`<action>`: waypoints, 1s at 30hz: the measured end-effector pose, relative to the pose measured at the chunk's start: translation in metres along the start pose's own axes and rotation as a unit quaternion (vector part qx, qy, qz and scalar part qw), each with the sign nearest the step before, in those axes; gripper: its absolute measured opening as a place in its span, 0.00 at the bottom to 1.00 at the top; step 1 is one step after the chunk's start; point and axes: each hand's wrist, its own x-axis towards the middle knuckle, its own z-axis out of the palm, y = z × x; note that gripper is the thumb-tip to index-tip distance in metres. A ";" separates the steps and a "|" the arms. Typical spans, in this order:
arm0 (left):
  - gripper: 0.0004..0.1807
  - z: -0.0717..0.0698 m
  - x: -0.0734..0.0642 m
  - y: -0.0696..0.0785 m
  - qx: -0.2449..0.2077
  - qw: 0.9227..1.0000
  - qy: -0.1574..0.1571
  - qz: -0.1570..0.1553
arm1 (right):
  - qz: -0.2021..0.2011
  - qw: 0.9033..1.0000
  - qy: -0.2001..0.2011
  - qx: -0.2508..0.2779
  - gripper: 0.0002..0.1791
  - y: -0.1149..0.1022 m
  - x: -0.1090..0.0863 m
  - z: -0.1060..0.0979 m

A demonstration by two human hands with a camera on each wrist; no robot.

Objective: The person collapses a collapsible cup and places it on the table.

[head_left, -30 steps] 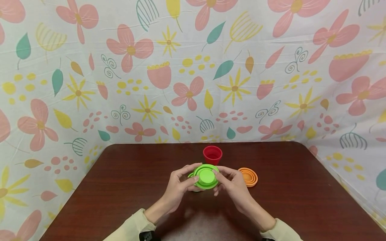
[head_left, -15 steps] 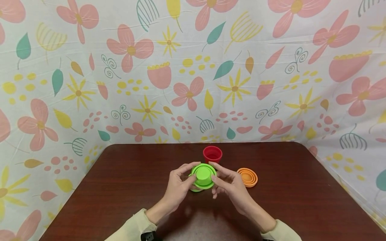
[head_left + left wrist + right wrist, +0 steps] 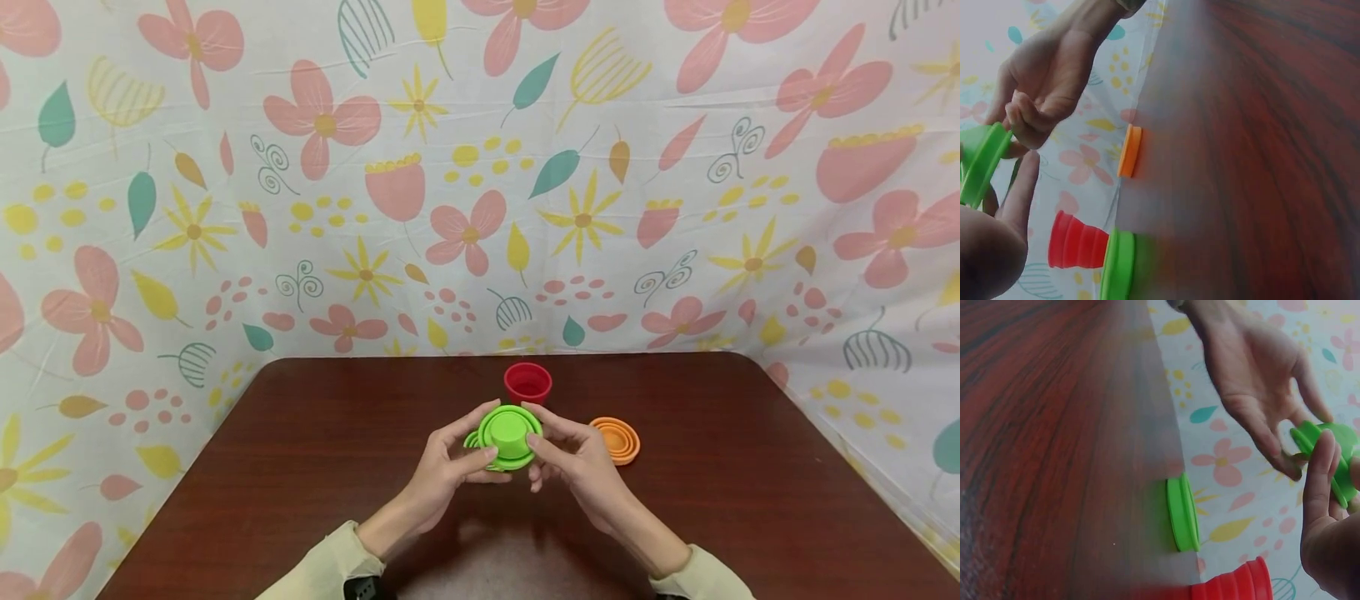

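In the head view both hands hold a green collapsible cup (image 3: 510,432) up over the table, its round base toward the head camera and its rings stepped. The left hand (image 3: 442,467) pinches its left side, thumb on the lower rings. On the opposite side the right hand (image 3: 581,458) grips the rim, thumb against the rings near the base. Behind the held cup, partly covered, a second green collapsible cup (image 3: 471,440) lies flat; the right wrist view shows this flat green cup (image 3: 1183,512) on the table.
An expanded red collapsible cup (image 3: 528,383) stands farther back on the brown table (image 3: 337,417). An orange collapsible cup (image 3: 617,442), folded flat, lies right of the hands. Flowered cloth (image 3: 480,167) hangs behind the table.
The held cup's base has come to stand out more toward the head camera, and the cup has tilted slightly. The left thumb has moved lower on the rings. The other cups have stayed put.
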 end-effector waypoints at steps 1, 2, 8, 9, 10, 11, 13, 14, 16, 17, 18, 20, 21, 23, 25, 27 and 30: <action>0.33 -0.001 0.000 0.000 -0.002 1.000 -0.004 -0.002 | 0.003 1.000 -0.003 0.004 0.27 0.000 0.000 0.000; 0.33 -0.002 0.000 0.000 -0.005 1.000 -0.008 -0.003 | 0.004 1.000 -0.008 0.008 0.27 0.000 0.000 -0.001; 0.33 -0.003 0.000 0.000 -0.016 1.000 -0.020 0.003 | 0.000 0.998 -0.046 0.033 0.29 0.002 -0.001 -0.006; 0.33 -0.003 -0.001 0.000 -0.016 1.000 -0.020 0.004 | -0.002 0.998 -0.049 0.035 0.29 0.002 0.000 -0.006; 0.34 -0.003 0.000 0.000 -0.014 1.000 -0.019 0.006 | -0.004 0.998 -0.050 0.036 0.29 0.003 0.000 -0.006; 0.34 -0.003 0.000 0.000 -0.012 1.000 -0.016 0.007 | -0.006 0.998 -0.050 0.036 0.29 0.003 0.000 -0.006; 0.34 -0.002 0.000 0.000 -0.010 1.000 -0.009 0.010 | -0.011 0.998 -0.043 0.035 0.29 0.004 0.000 -0.005; 0.34 -0.002 0.000 0.000 -0.008 1.000 -0.004 0.012 | -0.014 0.999 -0.039 0.032 0.29 0.005 0.001 -0.004; 0.34 -0.001 0.000 0.000 -0.002 1.000 0.006 0.019 | -0.018 0.999 -0.034 0.028 0.30 0.006 0.001 -0.002; 0.34 -0.001 0.000 0.000 0.001 1.000 0.013 0.023 | -0.020 0.999 -0.035 0.025 0.30 0.006 0.001 -0.002; 0.34 0.000 0.000 0.000 0.005 0.999 0.017 0.027 | -0.022 0.999 -0.038 0.023 0.31 0.006 0.001 -0.002; 0.34 0.001 0.001 0.000 0.013 0.999 0.023 0.037 | -0.024 0.998 -0.047 0.019 0.33 0.006 0.001 -0.002; 0.33 0.001 0.001 0.000 0.015 0.999 0.025 0.041 | -0.024 0.998 -0.052 0.019 0.34 0.006 0.001 -0.002; 0.33 0.002 0.001 0.001 0.020 0.999 0.024 0.041 | -0.024 0.998 -0.058 0.018 0.35 0.006 0.001 -0.003; 0.35 0.002 0.001 0.001 0.025 0.999 0.020 0.037 | -0.022 0.998 -0.059 0.016 0.35 0.006 0.001 -0.003; 0.36 0.002 0.001 0.001 0.032 0.999 0.018 0.031 | -0.019 0.998 -0.056 0.013 0.35 0.005 0.001 -0.002; 0.38 0.003 0.000 0.001 0.045 0.999 0.016 0.026 | -0.014 0.999 -0.050 0.007 0.36 0.004 0.001 0.000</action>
